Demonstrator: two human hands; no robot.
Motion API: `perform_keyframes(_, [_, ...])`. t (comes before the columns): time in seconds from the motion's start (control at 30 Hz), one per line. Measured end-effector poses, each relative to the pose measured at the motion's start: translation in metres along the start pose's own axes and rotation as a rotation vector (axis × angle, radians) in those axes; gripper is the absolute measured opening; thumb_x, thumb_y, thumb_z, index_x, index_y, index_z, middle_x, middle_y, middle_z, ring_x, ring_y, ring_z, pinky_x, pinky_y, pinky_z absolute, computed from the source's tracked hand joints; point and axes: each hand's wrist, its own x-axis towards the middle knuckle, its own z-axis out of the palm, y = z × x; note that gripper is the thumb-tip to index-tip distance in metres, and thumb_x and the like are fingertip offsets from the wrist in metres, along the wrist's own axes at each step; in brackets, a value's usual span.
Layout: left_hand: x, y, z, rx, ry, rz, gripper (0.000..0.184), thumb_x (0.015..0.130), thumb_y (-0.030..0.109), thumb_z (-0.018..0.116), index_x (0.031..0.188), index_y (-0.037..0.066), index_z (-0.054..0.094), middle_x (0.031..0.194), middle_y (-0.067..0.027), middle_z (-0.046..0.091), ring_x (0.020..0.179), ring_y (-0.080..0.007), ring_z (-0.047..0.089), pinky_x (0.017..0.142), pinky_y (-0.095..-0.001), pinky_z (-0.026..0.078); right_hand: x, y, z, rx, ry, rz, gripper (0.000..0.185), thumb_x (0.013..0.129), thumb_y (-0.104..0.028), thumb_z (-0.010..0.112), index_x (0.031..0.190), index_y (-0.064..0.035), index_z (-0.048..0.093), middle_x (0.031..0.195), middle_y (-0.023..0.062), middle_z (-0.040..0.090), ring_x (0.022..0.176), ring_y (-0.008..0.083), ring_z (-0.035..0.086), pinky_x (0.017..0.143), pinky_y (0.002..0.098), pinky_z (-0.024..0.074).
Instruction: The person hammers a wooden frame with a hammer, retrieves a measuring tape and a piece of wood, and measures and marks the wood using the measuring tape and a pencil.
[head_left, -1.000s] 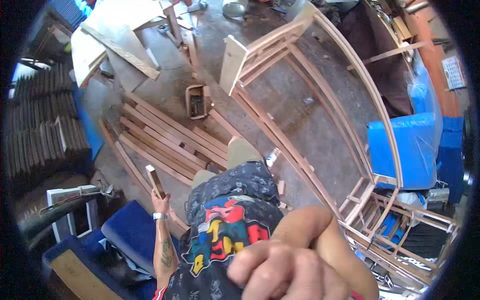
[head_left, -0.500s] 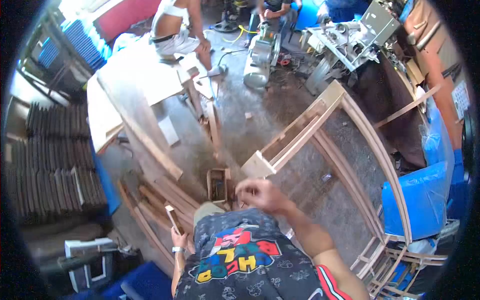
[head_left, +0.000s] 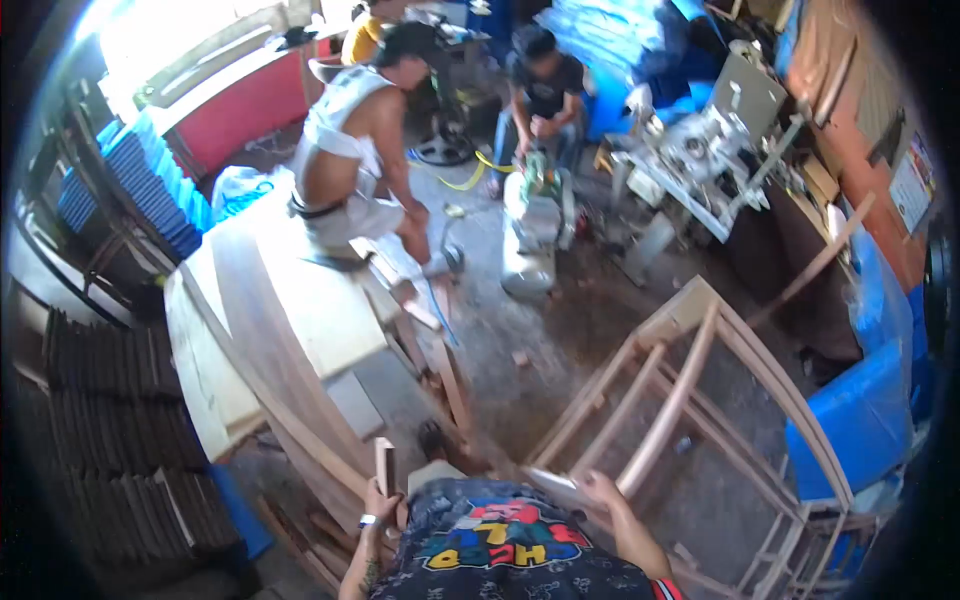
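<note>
My left hand (head_left: 381, 503), with a watch at the wrist, is closed around a small upright block (head_left: 385, 460) with a pale edge and a darker side; it looks like wood. My right hand (head_left: 600, 492) is at the near corner of a large wooden frame (head_left: 672, 412) with curved rails, and its fingers appear bent round the frame's end. A pale end piece (head_left: 553, 481) lies just left of those fingers. Several long curved wooden pieces (head_left: 290, 425) lie left of my left hand, beside a pale-topped table.
A person (head_left: 350, 150) sits on the pale table (head_left: 215, 370); another (head_left: 545, 100) is behind an air compressor (head_left: 530, 245). A machine (head_left: 700, 160) stands at back right. Stacked dark slats (head_left: 120, 440) are left, a blue wrapped bundle (head_left: 860, 420) right.
The view has tilted up, showing more of the people. My right hand has moved right to the frame's near corner, and the frame shows from a different angle. The left hand keeps its block.
</note>
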Motion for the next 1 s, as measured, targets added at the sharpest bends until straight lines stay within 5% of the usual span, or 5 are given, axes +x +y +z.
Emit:
perform_keyframes(0.27, [0.022, -0.038, -0.04, -0.132, -0.012, -0.152, 0.058, 0.055, 0.011, 0.069, 0.103, 0.001, 0.04, 0.091, -0.0093, 0.051, 0.082, -0.0173, 0.05, 0.073, -0.0302, 0.043, -0.071, -0.047, 0.002, 0.197, -0.443, 0.606, 0.015, 0.084, -0.018, 0.042, 0.091, -0.0073, 0.048, 0.092, 0.0051, 0.054, 0.068, 0.0145, 0.051, 0.062, 0.026, 0.0428])
perform_keyframes(0.37, [0.045, -0.05, -0.047, -0.115, 0.003, -0.174, 0.056, 0.056, 0.011, 0.07, 0.103, 0.0, 0.041, 0.091, -0.0098, 0.051, 0.085, -0.0176, 0.05, 0.075, -0.0303, 0.042, -0.011, -0.016, 0.04, 0.174, 0.02, 0.316, 0.043, 0.074, -0.04, 0.056, 0.097, -0.0037, 0.056, 0.092, 0.0138, 0.058, 0.084, 0.0219, 0.055, 0.072, 0.0356, 0.0427])
perform_keyframes(0.47, [0.047, -0.046, -0.047, -0.062, 0.003, -0.146, 0.055, 0.056, 0.011, 0.07, 0.102, 0.0, 0.04, 0.089, -0.0099, 0.051, 0.083, -0.0186, 0.051, 0.074, -0.0302, 0.043, 0.024, -0.016, 0.055, 0.177, 0.178, -0.05, 0.028, 0.077, -0.026, 0.053, 0.093, -0.0038, 0.054, 0.091, 0.0148, 0.058, 0.086, 0.0261, 0.055, 0.072, 0.0346, 0.0434])
perform_keyframes(0.9, [0.142, -0.016, 0.018, -0.042, -0.093, -0.214, 0.047, 0.057, 0.011, 0.069, 0.092, 0.001, 0.04, 0.075, -0.0103, 0.052, 0.066, -0.0197, 0.054, 0.055, -0.0314, 0.045, 0.117, -0.055, -0.135, 0.245, 0.656, 0.213, 0.029, 0.073, -0.025, 0.06, 0.091, -0.005, 0.051, 0.082, 0.0138, 0.057, 0.078, 0.0274, 0.055, 0.071, 0.0354, 0.0422])
perform_keyframes(1.0, [0.155, 0.151, 0.069, -0.014, -0.114, -0.278, 0.044, 0.057, 0.009, 0.067, 0.091, 0.002, 0.041, 0.076, -0.0089, 0.051, 0.066, -0.0192, 0.052, 0.057, -0.0311, 0.045, 0.123, 0.009, -0.195, 0.153, 1.011, 0.369, 0.032, 0.073, -0.024, 0.058, 0.097, -0.0048, 0.048, 0.087, 0.0156, 0.055, 0.084, 0.0319, 0.051, 0.075, 0.0392, 0.0397])
